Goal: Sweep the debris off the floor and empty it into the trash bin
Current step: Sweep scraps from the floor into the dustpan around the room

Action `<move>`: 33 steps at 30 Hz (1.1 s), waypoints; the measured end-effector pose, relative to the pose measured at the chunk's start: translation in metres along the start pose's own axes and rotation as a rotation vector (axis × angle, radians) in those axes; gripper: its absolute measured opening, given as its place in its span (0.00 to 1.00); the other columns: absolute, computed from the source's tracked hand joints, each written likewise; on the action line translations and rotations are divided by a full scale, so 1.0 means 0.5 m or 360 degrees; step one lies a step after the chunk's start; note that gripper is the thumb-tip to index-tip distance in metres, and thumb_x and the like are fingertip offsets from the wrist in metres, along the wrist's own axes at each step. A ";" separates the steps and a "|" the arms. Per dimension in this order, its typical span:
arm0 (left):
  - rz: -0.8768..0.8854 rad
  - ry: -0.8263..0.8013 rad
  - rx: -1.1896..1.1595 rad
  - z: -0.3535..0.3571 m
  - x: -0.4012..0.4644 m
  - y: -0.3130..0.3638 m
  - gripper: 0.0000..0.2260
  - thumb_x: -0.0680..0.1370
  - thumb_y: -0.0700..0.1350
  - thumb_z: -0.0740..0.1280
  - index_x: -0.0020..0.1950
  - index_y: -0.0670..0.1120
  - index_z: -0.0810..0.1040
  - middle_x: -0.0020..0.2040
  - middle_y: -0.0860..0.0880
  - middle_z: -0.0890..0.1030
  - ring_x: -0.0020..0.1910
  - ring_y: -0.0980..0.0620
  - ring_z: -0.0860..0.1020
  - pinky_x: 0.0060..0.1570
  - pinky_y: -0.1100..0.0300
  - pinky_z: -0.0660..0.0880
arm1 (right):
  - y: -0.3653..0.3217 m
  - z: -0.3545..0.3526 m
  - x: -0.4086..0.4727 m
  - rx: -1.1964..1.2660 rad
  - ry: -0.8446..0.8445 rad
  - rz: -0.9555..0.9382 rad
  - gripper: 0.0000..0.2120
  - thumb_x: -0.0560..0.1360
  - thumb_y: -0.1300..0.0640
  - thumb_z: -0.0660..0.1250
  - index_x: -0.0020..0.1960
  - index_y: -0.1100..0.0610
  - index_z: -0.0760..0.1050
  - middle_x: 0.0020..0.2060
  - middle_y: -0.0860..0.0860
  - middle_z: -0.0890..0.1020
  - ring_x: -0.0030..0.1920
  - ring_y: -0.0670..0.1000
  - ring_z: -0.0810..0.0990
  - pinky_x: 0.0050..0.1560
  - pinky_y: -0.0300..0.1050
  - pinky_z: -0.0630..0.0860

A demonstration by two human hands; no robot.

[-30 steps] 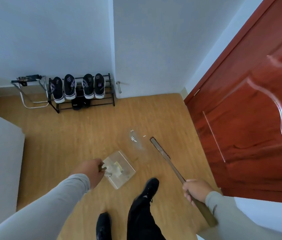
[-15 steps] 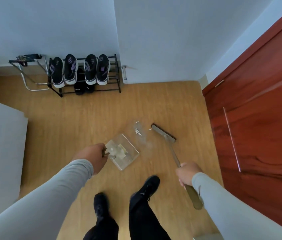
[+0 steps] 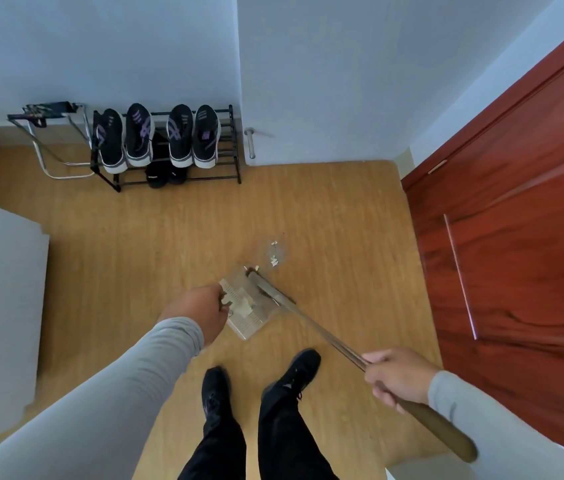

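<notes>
While lying on the wooden floor (image 3: 169,237) just beyond the clear dustpan (image 3: 246,311), white debris (image 3: 274,259) sitting a little apart from the broom head (image 3: 268,289), which is resting at, perhaps over, the pan's mouth. Gripping the pan's handle with the left hand (image 3: 204,311), fingers curled. Clutching the broom handle (image 3: 422,414) with the right hand (image 3: 398,377). Further back, standing against the wall: a shoe rack (image 3: 166,147).
</notes>
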State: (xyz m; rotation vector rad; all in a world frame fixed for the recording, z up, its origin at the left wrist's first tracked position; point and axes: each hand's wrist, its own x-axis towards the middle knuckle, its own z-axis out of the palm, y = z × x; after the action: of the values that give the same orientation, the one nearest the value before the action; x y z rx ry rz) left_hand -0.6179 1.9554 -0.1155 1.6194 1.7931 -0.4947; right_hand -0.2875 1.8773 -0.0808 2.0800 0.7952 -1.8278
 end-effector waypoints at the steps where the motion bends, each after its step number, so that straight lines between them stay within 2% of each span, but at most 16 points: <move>1: -0.0001 0.0001 -0.0007 -0.001 -0.001 -0.002 0.09 0.81 0.51 0.60 0.59 0.53 0.74 0.39 0.56 0.76 0.37 0.54 0.77 0.38 0.57 0.78 | 0.003 -0.006 -0.011 0.0013 0.0039 0.0001 0.30 0.76 0.62 0.64 0.77 0.56 0.64 0.25 0.52 0.78 0.23 0.48 0.72 0.24 0.39 0.69; 5: 0.0017 0.0000 -0.0019 -0.005 -0.001 -0.013 0.09 0.81 0.51 0.59 0.59 0.53 0.74 0.39 0.57 0.76 0.38 0.53 0.78 0.41 0.56 0.79 | -0.012 0.005 -0.009 -0.0061 0.0189 0.0026 0.30 0.75 0.63 0.63 0.77 0.57 0.65 0.28 0.54 0.79 0.23 0.49 0.73 0.23 0.38 0.71; 7: 0.0024 0.0002 -0.0022 -0.006 -0.001 -0.015 0.09 0.81 0.51 0.59 0.59 0.52 0.74 0.40 0.56 0.77 0.38 0.53 0.78 0.40 0.56 0.79 | -0.029 0.025 0.015 -0.0123 0.0189 0.0090 0.29 0.74 0.62 0.62 0.75 0.57 0.66 0.29 0.55 0.79 0.25 0.50 0.75 0.26 0.38 0.72; 10: 0.0029 0.0021 -0.0002 -0.003 -0.002 -0.016 0.09 0.81 0.51 0.58 0.58 0.52 0.74 0.40 0.54 0.78 0.36 0.53 0.78 0.39 0.56 0.79 | -0.064 0.072 0.049 -0.0234 0.0085 0.0146 0.25 0.70 0.62 0.61 0.67 0.63 0.74 0.34 0.60 0.84 0.33 0.55 0.78 0.37 0.45 0.79; 12: 0.0036 0.0025 0.0011 -0.002 -0.002 -0.016 0.08 0.81 0.51 0.58 0.57 0.52 0.74 0.41 0.54 0.79 0.36 0.53 0.77 0.37 0.57 0.78 | -0.086 0.110 0.061 -0.0298 0.0014 0.0129 0.25 0.68 0.62 0.60 0.64 0.63 0.77 0.35 0.60 0.84 0.36 0.56 0.78 0.45 0.50 0.82; 14: 0.0039 0.0030 0.0003 0.000 -0.001 -0.015 0.08 0.81 0.50 0.59 0.57 0.52 0.74 0.42 0.54 0.80 0.37 0.53 0.78 0.37 0.57 0.79 | -0.101 0.140 0.063 -0.0353 -0.0036 0.0069 0.30 0.69 0.61 0.60 0.71 0.62 0.72 0.32 0.56 0.82 0.34 0.54 0.78 0.42 0.47 0.81; 16: 0.0033 0.0033 0.0002 -0.001 -0.002 -0.016 0.07 0.81 0.50 0.59 0.56 0.52 0.74 0.42 0.53 0.80 0.37 0.52 0.78 0.36 0.57 0.78 | -0.101 0.145 0.057 -0.0377 -0.0081 -0.0007 0.34 0.70 0.59 0.61 0.77 0.57 0.64 0.30 0.54 0.81 0.28 0.49 0.77 0.34 0.42 0.77; 18: 0.0034 0.0031 -0.0002 0.000 -0.004 -0.020 0.07 0.81 0.50 0.58 0.55 0.52 0.74 0.40 0.54 0.79 0.37 0.53 0.78 0.34 0.58 0.77 | -0.084 0.124 0.044 -0.0328 -0.0083 -0.0040 0.36 0.71 0.59 0.62 0.78 0.55 0.62 0.30 0.54 0.80 0.25 0.47 0.75 0.30 0.41 0.74; 25: 0.0053 0.0038 -0.0038 -0.004 -0.013 -0.027 0.08 0.82 0.50 0.58 0.56 0.51 0.75 0.41 0.54 0.78 0.35 0.55 0.76 0.32 0.60 0.72 | 0.002 -0.001 -0.041 -0.0145 0.0125 0.0028 0.32 0.73 0.62 0.64 0.77 0.56 0.65 0.30 0.55 0.80 0.23 0.49 0.73 0.24 0.40 0.70; 29: 0.0044 0.0036 -0.0032 -0.007 -0.023 -0.030 0.09 0.82 0.50 0.58 0.57 0.52 0.75 0.40 0.56 0.77 0.36 0.56 0.76 0.31 0.62 0.70 | -0.027 -0.031 -0.045 -0.0082 0.0268 -0.0001 0.28 0.75 0.63 0.64 0.75 0.55 0.67 0.31 0.56 0.79 0.23 0.49 0.72 0.23 0.39 0.69; 31: 0.0027 0.0038 -0.0030 -0.015 -0.020 -0.030 0.08 0.82 0.50 0.58 0.58 0.53 0.75 0.39 0.57 0.76 0.35 0.58 0.75 0.29 0.63 0.68 | -0.061 -0.036 -0.020 -0.0104 0.0329 -0.0011 0.25 0.75 0.62 0.63 0.72 0.56 0.71 0.31 0.56 0.79 0.24 0.51 0.73 0.24 0.38 0.69; 33: 0.0013 0.0035 -0.0009 -0.023 -0.012 -0.026 0.09 0.82 0.49 0.59 0.60 0.54 0.74 0.38 0.58 0.74 0.33 0.58 0.73 0.28 0.63 0.67 | -0.100 -0.040 0.015 -0.0152 0.0362 -0.0037 0.21 0.74 0.61 0.61 0.66 0.61 0.75 0.31 0.57 0.79 0.29 0.53 0.75 0.30 0.41 0.72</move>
State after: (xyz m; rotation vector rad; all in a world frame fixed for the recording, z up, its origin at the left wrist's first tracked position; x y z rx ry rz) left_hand -0.6331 1.9568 -0.1050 1.6338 1.8015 -0.4698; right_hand -0.2981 1.9304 -0.0766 2.2509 0.9456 -1.5488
